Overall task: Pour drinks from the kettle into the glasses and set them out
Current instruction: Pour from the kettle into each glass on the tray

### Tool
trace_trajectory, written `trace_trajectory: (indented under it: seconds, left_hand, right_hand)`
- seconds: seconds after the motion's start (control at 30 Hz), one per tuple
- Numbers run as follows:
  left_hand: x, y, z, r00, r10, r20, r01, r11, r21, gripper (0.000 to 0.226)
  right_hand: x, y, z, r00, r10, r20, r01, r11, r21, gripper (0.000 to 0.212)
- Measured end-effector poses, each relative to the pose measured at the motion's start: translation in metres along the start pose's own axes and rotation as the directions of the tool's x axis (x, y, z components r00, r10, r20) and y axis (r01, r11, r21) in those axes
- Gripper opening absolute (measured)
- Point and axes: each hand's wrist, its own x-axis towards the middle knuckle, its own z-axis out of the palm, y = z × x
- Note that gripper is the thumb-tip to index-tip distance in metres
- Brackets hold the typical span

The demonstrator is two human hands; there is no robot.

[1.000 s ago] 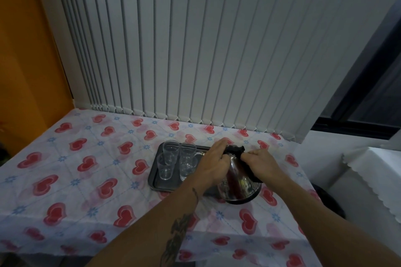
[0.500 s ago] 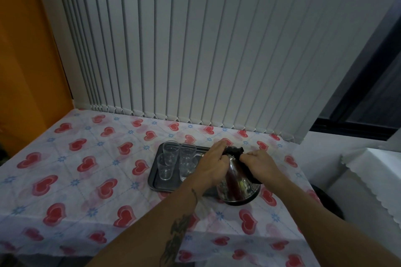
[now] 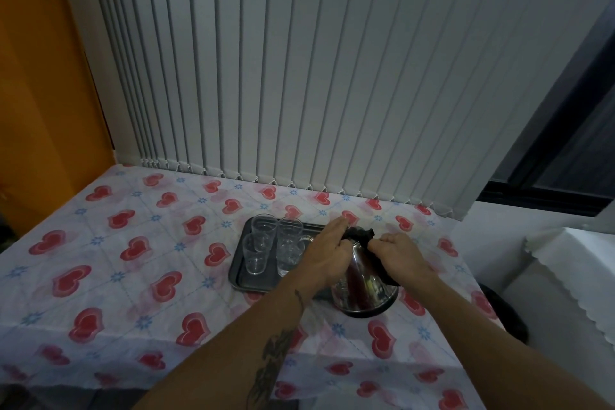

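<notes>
A shiny steel kettle point(image 3: 364, 289) with a black top and handle stands on the tablecloth, right beside a dark metal tray point(image 3: 240, 268). Several clear empty glasses point(image 3: 263, 232) stand upright on the tray's left and middle. My left hand point(image 3: 327, 251) rests on the kettle's upper left side, fingers reaching toward the lid. My right hand point(image 3: 401, 255) is closed around the kettle's black handle on the right. The kettle's spout is hidden behind my left hand.
The table wears a white cloth point(image 3: 133, 263) printed with red hearts. Vertical blinds point(image 3: 299, 76) hang right behind the table. An orange wall point(image 3: 40, 93) stands at the left. A second white-covered surface point(image 3: 572, 276) sits to the right across a gap.
Both hands stay on the kettle in nearly the same pose. The kettle and glasses have not visibly moved.
</notes>
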Motion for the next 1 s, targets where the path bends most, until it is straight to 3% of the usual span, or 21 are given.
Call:
trace_trajectory:
  seconds: [0.67,1.0]
  left_hand:
    - [0.002,-0.005,-0.005,1.0,-0.002,-0.007,0.002,1.0,0.017,0.054]
    - [-0.003,0.004,-0.01,0.997,0.072,-0.04,-0.071,0.997,0.007,0.045]
  right_hand:
    - [-0.005,0.002,0.013,1.0,-0.007,-0.02,0.008,0.998,0.07,0.031]
    - [-0.01,0.021,0.029,0.993,-0.012,-0.117,0.039,0.973,0.226,0.039]
